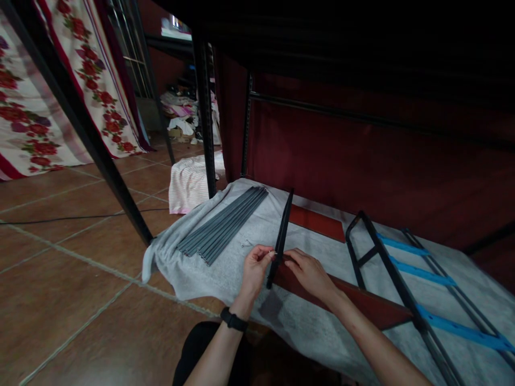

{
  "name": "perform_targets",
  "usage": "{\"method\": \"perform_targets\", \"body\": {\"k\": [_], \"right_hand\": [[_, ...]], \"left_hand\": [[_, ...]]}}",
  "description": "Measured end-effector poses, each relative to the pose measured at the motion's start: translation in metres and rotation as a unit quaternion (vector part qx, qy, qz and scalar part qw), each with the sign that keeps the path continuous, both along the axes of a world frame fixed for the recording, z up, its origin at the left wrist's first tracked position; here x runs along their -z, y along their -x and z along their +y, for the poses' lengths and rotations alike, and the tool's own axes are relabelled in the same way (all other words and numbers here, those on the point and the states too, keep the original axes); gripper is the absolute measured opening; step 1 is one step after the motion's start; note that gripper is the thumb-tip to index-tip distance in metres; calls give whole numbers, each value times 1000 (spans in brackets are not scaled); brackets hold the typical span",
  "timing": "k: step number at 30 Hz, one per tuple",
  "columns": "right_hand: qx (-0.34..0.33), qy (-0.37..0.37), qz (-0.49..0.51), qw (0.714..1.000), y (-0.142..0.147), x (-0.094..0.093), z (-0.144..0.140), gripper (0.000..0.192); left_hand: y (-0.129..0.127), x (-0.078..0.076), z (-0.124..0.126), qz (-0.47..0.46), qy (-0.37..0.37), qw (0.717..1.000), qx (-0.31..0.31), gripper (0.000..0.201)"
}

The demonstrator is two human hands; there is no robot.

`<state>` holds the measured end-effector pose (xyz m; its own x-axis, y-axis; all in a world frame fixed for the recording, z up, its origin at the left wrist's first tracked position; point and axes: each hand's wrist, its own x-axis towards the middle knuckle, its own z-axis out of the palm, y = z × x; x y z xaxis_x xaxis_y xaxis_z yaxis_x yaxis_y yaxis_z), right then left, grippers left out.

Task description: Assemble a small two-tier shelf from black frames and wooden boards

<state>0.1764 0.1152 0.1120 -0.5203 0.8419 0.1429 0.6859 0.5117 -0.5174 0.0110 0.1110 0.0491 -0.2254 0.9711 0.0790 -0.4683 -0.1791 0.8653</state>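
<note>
Knee: your dark-clothed knee [201, 348] sits at 6 o'clock, nearest the lens, cut off by the bottom edge.
Left hand: your left hand [254, 266], a black watch [234, 320] on its wrist, rises from 6 o'clock with the fingers curled together, pinching a small pale piece against the slim black metal strut [282, 236].
Right hand: your right hand [309, 273] comes in from 4 o'clock, palm down, fingers together and pressed on the end of the long reddish-brown panel [362, 303]; whether it grips the strut too, you cannot tell.
Strut: it stands tilted, its top toward 12 o'clock, its lower end between your hands at the panel's end.
Surface: a grey cloth [225, 268] covers the low platform; its edge drops to the tiled floor [60, 279] at 8 o'clock.
Open room: bare cloth lies between your left hand and the bundle of grey metal rods [221, 225] at 10 o'clock; the floor is open beyond.
Right side: a black tube frame with blue crossbars [402, 273] lies at 3 o'clock, near your forearm.
Hard to see: the pinched piece is too small to identify; the top at 12 to 2 o'clock is in deep shadow.
</note>
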Motion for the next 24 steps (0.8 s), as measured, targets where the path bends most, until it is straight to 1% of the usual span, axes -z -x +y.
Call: {"method": "perform_targets", "body": {"k": [6, 11, 19, 22, 24], "right_hand": [[4, 0, -1, 1000, 0, 0, 0, 27], [4, 6, 0, 1000, -1, -1, 2, 28], [0, 7, 13, 1000, -3, -1, 2, 28], [-7, 9, 11, 1000, -4, 0, 3, 29], [-9, 11, 4, 1000, -5, 1, 5, 29]], "left_hand": [[3, -2, 1, -3, -9, 1000, 18, 19], [5, -2, 3, 3, -10, 999, 35, 21], [3, -1, 3, 36, -26, 999, 20, 18], [1, -1, 2, 20, -19, 1000, 8, 20], [0, -2, 2, 8, -17, 1000, 14, 21]]}}
